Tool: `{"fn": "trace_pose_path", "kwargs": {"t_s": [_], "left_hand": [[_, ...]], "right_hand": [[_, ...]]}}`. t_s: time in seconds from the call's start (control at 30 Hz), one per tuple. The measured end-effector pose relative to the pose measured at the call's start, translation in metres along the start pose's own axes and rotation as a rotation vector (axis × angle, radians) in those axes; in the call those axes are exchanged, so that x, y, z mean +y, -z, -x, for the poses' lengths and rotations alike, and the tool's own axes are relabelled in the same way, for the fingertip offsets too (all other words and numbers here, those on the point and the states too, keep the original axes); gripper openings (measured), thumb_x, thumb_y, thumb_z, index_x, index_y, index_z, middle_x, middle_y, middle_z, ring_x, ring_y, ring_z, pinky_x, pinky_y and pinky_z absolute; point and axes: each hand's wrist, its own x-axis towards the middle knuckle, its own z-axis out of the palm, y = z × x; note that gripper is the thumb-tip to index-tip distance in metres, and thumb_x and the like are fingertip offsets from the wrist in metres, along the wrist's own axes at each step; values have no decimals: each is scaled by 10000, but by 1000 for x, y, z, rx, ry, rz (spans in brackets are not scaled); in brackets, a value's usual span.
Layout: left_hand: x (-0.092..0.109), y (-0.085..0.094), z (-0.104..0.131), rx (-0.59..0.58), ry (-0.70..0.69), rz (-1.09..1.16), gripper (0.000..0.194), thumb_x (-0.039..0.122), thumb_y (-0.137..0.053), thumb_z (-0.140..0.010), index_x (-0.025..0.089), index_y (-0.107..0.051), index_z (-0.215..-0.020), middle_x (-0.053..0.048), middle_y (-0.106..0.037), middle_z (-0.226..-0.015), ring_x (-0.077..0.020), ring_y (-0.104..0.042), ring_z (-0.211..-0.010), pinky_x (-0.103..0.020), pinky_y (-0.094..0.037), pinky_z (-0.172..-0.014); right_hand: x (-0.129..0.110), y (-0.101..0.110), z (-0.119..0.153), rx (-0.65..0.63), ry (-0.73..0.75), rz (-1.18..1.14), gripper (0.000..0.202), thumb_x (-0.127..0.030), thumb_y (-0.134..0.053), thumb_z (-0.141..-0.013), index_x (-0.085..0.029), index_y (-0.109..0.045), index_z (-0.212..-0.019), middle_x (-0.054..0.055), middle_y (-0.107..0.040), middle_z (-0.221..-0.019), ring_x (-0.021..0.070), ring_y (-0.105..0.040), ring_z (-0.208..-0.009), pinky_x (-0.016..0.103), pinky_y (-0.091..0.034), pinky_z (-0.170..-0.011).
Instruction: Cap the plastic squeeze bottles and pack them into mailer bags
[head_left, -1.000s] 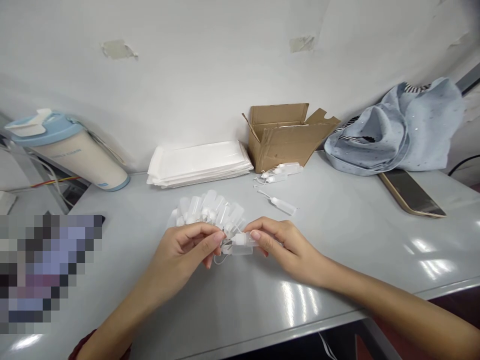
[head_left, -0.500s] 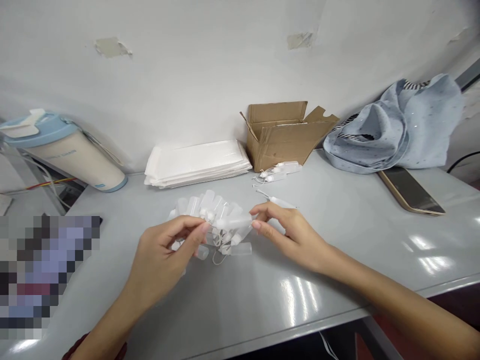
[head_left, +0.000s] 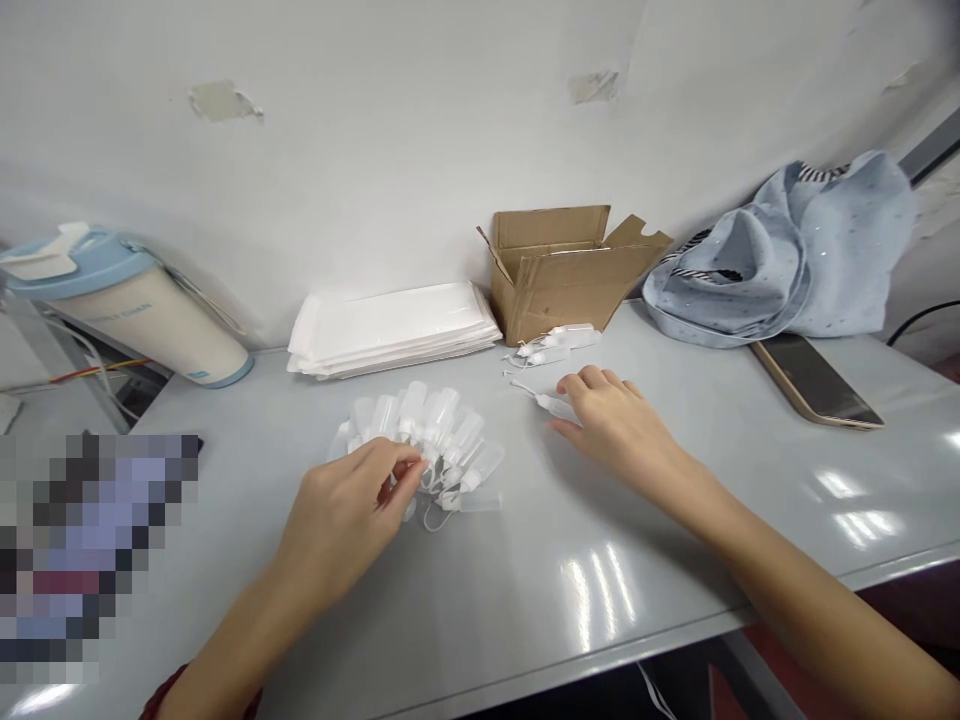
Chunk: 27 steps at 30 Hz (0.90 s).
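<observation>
At the grey table point(head_left: 480, 620), two hands among small capped bottles.
Left hand's point(head_left: 349, 515) thumb and forefinger meet beside the fanned heap point(head_left: 442, 415); I cannot tell what they grip. Right hand point(head_left: 619, 425), fingers parted, reaches a lone bottle point(head_left: 553, 405); farther, an open carton point(head_left: 570, 295).

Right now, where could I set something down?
Bare tabletop lies between your right forearm and the phone, and nearer you, between it and your left forearm. It's crowded at the bottle cluster by your left hand, around the lone bottle at your right hand, and before the cardboard box, where small bottles lie.
</observation>
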Motion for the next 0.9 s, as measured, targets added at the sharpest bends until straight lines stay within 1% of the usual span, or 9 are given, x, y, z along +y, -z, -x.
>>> {"fn": "trace_pose_path", "kwargs": {"t_s": [0.1,0.33,0.47,0.57,0.63,0.7,0.77,0.83,0.9], "left_hand": [[2,3,1,10,-4,21,146,271,-502,-876,191,-594,-796,25,-627,-633,-105,-537,-506,-211,-377,-508],[9,6,3,136,-28,-2,208,250,-469,-889,198,-540,-700,55,-506,-509,-87,-430,-429,-203,-323,-460],[11,5,3,157,-40,-5,205,230,-466,-891,197,-539,-702,54,-497,-511,-87,-422,-433,-204,-320,-466],[12,4,2,158,-31,-9,216,243,-461,-891,203,-538,-693,53,-503,-509,-90,-421,-431,-210,-317,-467],[12,4,2,149,-14,-2,223,257,-454,-892,209,-541,-692,52,-519,-511,-94,-431,-437,-214,-324,-471],[12,4,2,133,0,22,223,267,-455,-889,212,-545,-692,51,-537,-516,-98,-444,-444,-214,-338,-477],[13,4,2,110,13,70,193,271,-468,-882,212,-563,-725,47,-559,-533,-103,-466,-460,-210,-351,-475],[14,5,1,86,48,142,142,280,-486,-877,207,-592,-817,45,-584,-555,-107,-490,-477,-204,-370,-475],[14,6,0,41,111,229,161,305,-497,-878,198,-604,-934,42,-612,-585,-111,-513,-492,-203,-396,-485]], "right_hand": [[2,-1,-2,-28,-6,2,174,-209,-592,-840,-102,-593,-978,168,-624,-988,303,-598,-909,378,-430,-727],[-3,-5,-3,-35,18,-13,141,-136,-546,-849,-97,-602,-972,171,-635,-991,307,-596,-933,368,-418,-724],[-6,-5,-3,-49,30,-48,148,-91,-541,-838,-80,-619,-964,174,-653,-961,310,-608,-920,358,-415,-717],[-4,-5,-2,-32,40,-80,152,-113,-509,-861,-88,-625,-956,166,-659,-946,290,-618,-893,344,-418,-707],[-3,-4,0,14,55,-198,169,-154,-488,-883,-104,-623,-970,144,-665,-955,257,-625,-867,324,-426,-700],[-4,0,3,74,102,-431,192,-211,-476,-902,-125,-620,-995,111,-674,-961,222,-628,-838,299,-436,-685],[-6,7,8,92,164,-701,217,-272,-467,-917,-152,-624,-1007,72,-683,-950,194,-625,-818,273,-441,-657],[-10,14,13,37,210,-900,235,-307,-449,-931,-182,-634,-1005,39,-686,-939,175,-621,-824,253,-441,-638],[-13,20,17,-39,235,-1058,245,-310,-439,-939,-192,-642,-1009,30,-684,-943,169,-621,-855,253,-453,-672]]}}
